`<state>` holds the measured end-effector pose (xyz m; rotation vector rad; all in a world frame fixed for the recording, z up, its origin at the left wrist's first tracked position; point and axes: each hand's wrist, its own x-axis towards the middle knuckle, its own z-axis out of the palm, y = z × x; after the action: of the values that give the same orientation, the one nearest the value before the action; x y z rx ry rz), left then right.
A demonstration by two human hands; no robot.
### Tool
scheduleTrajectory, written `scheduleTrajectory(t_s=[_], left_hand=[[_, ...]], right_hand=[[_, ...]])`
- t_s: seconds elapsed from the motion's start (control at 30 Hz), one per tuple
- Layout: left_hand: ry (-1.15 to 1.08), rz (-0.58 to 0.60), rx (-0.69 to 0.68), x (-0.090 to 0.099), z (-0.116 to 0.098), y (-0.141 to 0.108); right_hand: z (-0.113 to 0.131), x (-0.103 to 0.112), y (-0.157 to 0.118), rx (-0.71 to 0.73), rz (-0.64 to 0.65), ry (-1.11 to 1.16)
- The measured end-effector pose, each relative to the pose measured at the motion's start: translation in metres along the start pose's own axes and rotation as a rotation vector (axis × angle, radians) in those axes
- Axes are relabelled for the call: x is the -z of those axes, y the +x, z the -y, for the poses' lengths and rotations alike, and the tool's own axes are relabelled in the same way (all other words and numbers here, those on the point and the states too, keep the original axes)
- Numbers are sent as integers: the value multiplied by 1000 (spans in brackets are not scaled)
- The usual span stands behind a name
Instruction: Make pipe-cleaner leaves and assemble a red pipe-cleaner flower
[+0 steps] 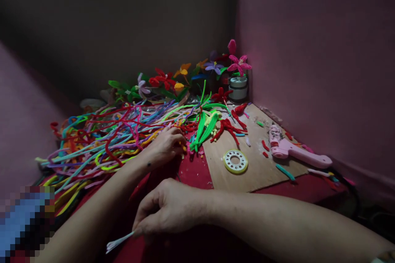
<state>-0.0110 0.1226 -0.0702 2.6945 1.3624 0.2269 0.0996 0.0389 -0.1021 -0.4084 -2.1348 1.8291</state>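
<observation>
My left hand (168, 146) is at the near edge of a heap of pipe cleaners (120, 131) in many colours. Its fingers curl downward among small scraps, and whatever is between the fingertips is hidden. Closer to me, my right hand (173, 205) is closed in a pinch on a bundle of thin white strands (119, 241), whose free ends point down and left. Just right of my left hand lies a green pipe-cleaner leaf piece (202, 129). A red pipe-cleaner piece with several arms (227, 128) rests beyond it.
A wooden board (222, 176) on the red tabletop (194, 172) carries a white-and-yellow tape roll (235, 162), a pink handheld tool (298, 154) and fuzzy offcuts. Pipe-cleaner flowers (165, 78) line the back. A pink flower (240, 65) stands in a small pot (238, 89) by the wall.
</observation>
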Motion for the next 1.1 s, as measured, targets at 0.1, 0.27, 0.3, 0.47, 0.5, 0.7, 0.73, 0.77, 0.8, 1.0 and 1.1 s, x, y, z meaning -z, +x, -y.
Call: scheduleTrajectory(t_s=[0.1, 0.27, 0.3, 0.47, 0.5, 0.7, 0.73, 0.77, 0.8, 1.0, 1.1], left_hand=[[20, 34, -20, 1, 6, -2], [-17, 104, 35, 8, 14, -6], [-4, 110, 58, 9, 13, -5], [72, 64, 200, 10, 1, 3], [82, 57, 206, 9, -1, 4], [2, 70, 71, -8, -11, 11], [-48, 63, 67, -10, -14, 13], [-98, 47, 68, -12, -17, 14], [-145, 27, 74, -13, -20, 17], [-425, -56, 187, -3, -28, 33], [-486, -20, 173, 3, -21, 37]], right_hand=[[0, 0, 0, 0, -18, -5], [0, 0, 0, -17, -11, 33], [0, 0, 0, -22, -8, 43], [-1, 0, 0, -35, 6, 129], [-1, 0, 0, -44, 13, 156], [-1, 4, 0, -68, 82, 377], [-1, 5, 0, -62, 84, 389], [0, 5, -1, -58, 87, 399], [1, 6, -2, -54, 93, 408], [2, 8, -4, -29, 101, 409], [1, 9, -4, -32, 86, 403]])
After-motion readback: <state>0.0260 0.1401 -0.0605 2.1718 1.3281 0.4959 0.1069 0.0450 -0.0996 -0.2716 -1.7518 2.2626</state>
